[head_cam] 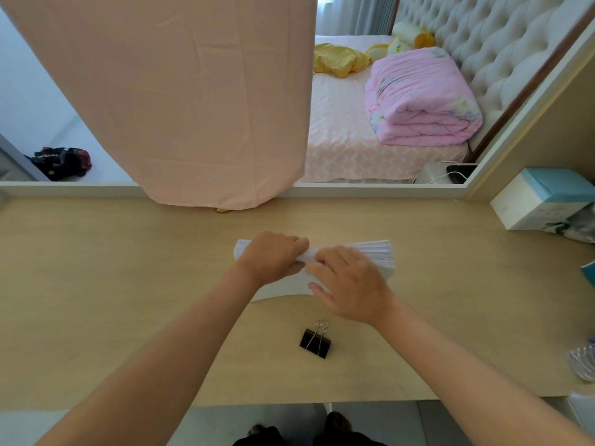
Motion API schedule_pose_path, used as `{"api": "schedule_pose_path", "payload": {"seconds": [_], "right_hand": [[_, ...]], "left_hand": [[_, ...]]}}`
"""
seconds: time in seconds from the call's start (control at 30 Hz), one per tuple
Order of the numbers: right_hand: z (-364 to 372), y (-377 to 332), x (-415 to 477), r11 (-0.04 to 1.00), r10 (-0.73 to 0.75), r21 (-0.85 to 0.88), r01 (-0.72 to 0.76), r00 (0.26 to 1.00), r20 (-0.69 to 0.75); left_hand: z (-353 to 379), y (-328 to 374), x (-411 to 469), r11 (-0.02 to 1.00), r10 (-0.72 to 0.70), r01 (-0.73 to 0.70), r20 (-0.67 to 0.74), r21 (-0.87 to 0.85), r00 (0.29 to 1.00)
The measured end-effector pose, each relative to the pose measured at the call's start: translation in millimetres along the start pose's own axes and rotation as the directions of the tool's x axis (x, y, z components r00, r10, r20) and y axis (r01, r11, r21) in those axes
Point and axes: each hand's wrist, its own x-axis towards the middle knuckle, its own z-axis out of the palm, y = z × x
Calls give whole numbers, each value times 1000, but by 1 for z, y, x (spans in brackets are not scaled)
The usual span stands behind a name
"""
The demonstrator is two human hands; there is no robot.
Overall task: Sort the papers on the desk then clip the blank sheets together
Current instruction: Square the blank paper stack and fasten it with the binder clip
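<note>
A stack of white papers (380,255) lies on the light wooden desk (128,284), a little beyond its middle. My left hand (273,257) grips the stack's left part, fingers curled over the sheets. My right hand (347,281) rests on the right part, fingers curled at the middle of the stack beside the left hand; the sheets fan out at the right end. A black binder clip (315,342) with silver handles lies on the desk nearer to me, apart from both hands.
A pink cloth (193,107) hangs over the mirror behind the desk. A white and teal box (541,201) stands at the right, with clear plastic items (582,362) near the right edge. The desk's front edge runs just below the clip.
</note>
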Motion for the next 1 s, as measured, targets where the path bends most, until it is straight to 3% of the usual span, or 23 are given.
{"api": "schedule_pose_path", "payload": {"seconds": [0.03,0.07,0.13,0.17,0.2,0.27,0.47,0.57,0.7,0.8,0.83,0.9,0.97,1.0], "right_hand": [[1,-7,-5,998,2,67,-8,996,86],[7,-12,-9,988,70,111,-106,955,290],[27,-16,-22,932,259,5,-363,673,693],[38,-17,-29,901,308,-56,-430,542,782],[47,-19,-35,865,342,-86,-495,456,822],[64,-22,-43,776,376,-51,-629,396,837],[70,-22,-43,535,339,172,-827,397,853],[35,-11,-25,495,312,220,-841,408,858],[-37,15,16,265,319,478,-837,544,776],[-79,36,48,140,541,693,-707,641,544],[-83,41,55,175,637,716,-676,632,441],[-73,49,66,409,715,600,-688,650,258],[-52,47,70,539,643,488,-687,710,288],[-42,42,70,523,595,501,-689,717,364]], "left_hand": [[-1,0,0,1000,-1,1,6,10,1000],[-2,0,0,1000,-6,5,14,22,1000],[-3,0,1,999,-15,14,20,40,1000],[-3,0,2,999,-18,17,23,44,1000],[-3,-1,2,999,-18,16,23,46,1000],[-2,0,2,998,-16,14,29,55,999],[-3,0,1,998,-28,27,16,55,999],[-4,0,2,998,-25,23,31,64,999],[-6,0,2,1000,-20,20,36,16,999],[-6,0,2,999,-28,29,46,-22,999],[-7,1,2,999,-31,32,45,-25,999],[-7,0,1,1000,-26,26,40,-17,999],[-8,1,1,999,-18,19,48,-26,999],[-8,2,1,999,-22,24,56,-35,998]]}}
